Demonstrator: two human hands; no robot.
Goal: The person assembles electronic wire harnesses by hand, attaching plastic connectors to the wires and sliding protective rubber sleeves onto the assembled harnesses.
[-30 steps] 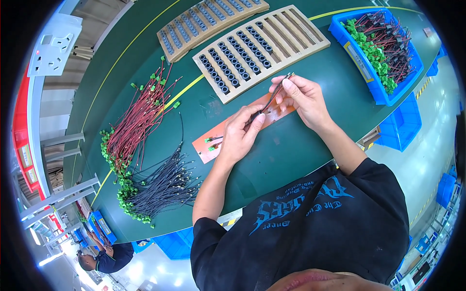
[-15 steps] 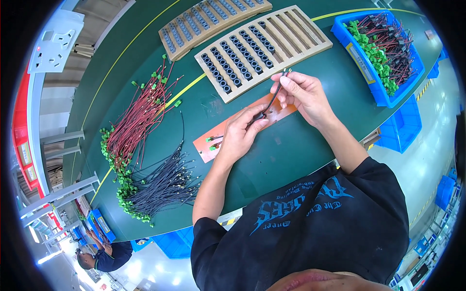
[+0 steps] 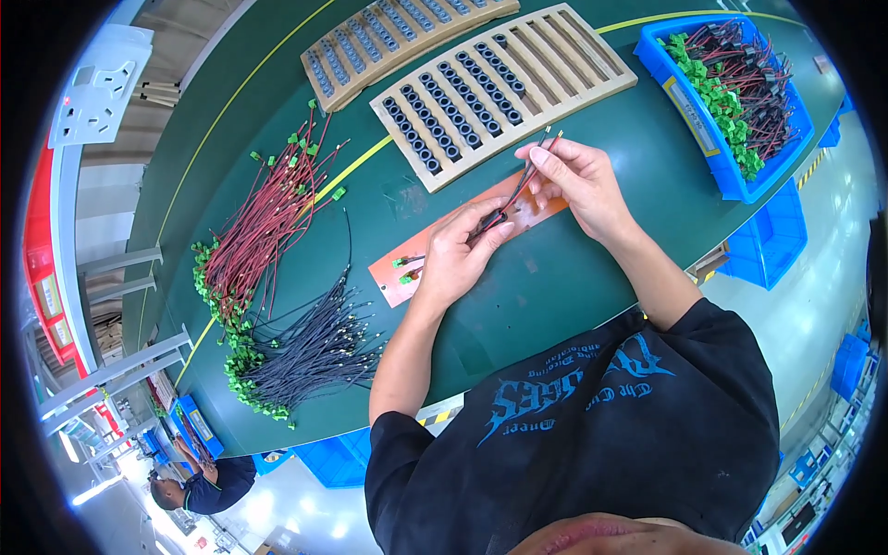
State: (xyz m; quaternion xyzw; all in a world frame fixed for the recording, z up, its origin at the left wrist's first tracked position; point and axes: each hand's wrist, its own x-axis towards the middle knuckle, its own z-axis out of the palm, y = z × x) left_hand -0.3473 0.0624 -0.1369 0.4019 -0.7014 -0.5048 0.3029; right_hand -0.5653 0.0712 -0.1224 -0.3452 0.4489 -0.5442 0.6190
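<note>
My left hand is closed around a small black cylindrical piece and the wires by it. From there a red and a black wire run up to my right hand, which pinches them near their bare tips, thumb against fingers. Both hands are above an orange board lying on the green table. Green connectors on wires lie over the board beside my left wrist, partly hidden. Just beyond my hands stands a wooden rack with rows of black ring-shaped parts.
Red wires and black wires with green connectors lie in piles at left. A blue bin of wired parts stands at right. Behind the rack is another wooden rack with clear parts. Another person works at far lower left.
The red wire now shows beside the black one between my hands. The wire tips stand slightly higher above my right fingers. Both hands stay in nearly the same place.
</note>
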